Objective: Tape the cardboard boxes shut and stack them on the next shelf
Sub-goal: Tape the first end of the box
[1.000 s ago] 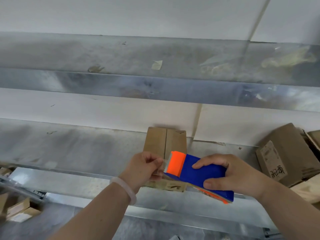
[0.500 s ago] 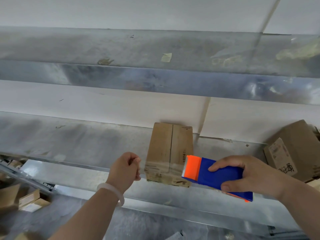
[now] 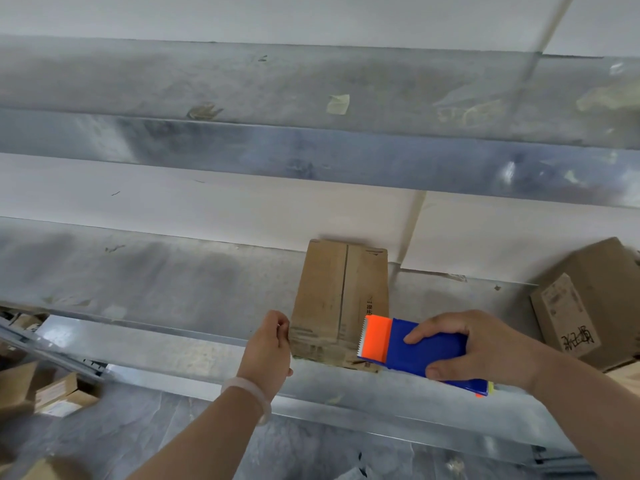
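A small closed cardboard box (image 3: 332, 292) stands on the metal shelf (image 3: 173, 282), its centre seam facing up. My right hand (image 3: 485, 348) grips a blue tape dispenser (image 3: 426, 351) with an orange toothed head, held at the box's front right corner. My left hand (image 3: 272, 341) is at the box's front left corner. Its fingers are curled and pinch the end of a faint clear tape strip (image 3: 322, 341) that runs across the box's front face to the dispenser.
A larger cardboard box (image 3: 588, 299) with handwriting leans at the right end of the shelf. Another metal shelf (image 3: 311, 98) runs above. Several loose boxes (image 3: 59, 396) lie on the floor at lower left.
My left hand drew the tape end out leftward from the dispenser head to the box's left corner. The right hand with the dispenser shifted right and slightly down.
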